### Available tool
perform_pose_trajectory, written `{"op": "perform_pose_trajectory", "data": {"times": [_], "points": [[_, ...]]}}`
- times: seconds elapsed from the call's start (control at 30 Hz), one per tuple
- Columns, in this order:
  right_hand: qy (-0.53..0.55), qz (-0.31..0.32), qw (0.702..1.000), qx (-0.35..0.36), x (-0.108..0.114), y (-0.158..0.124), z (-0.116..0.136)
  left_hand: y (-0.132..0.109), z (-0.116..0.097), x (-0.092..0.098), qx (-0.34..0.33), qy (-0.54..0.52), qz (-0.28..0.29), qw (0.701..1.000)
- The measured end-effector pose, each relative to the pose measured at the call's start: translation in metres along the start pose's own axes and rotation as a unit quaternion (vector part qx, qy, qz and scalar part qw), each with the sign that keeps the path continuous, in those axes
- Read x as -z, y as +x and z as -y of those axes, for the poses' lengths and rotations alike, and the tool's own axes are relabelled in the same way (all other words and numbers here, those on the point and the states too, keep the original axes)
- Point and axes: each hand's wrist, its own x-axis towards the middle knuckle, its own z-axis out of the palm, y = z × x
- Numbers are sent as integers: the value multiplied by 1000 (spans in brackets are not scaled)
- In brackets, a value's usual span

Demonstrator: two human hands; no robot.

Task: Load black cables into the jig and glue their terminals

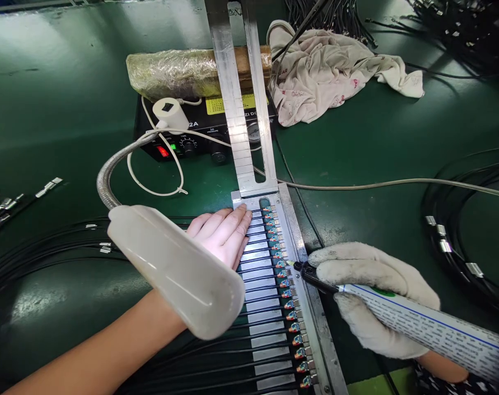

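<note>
My bare left hand lies with fingers outstretched over the upper cables in a metal fixture. Several thin black cables run side by side across this fixture, their connector ends with coloured wires in a row along its right part. In a white glove, my right hand is closed around a white printed tube with a black nozzle. The nozzle tip is at one of the connectors near the middle of the row. A white lamp head hides part of my left hand and wrist.
A black control box with a lit red switch stands behind the fixture, a plastic-wrapped bundle on top. The fixture's hinged slotted metal cover is raised. A crumpled cloth and coiled black cables lie on the green table.
</note>
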Motion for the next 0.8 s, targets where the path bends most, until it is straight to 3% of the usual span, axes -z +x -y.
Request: {"op": "perform_pose_trajectory", "data": {"times": [0.5,0.8], "points": [[3,8,1000,-3,1,3,-3,0,1,0,-8,10,-5,1000],[0,1,1000,24,7,-5,2,-2,2,-5,-17,18,-35,999]]}}
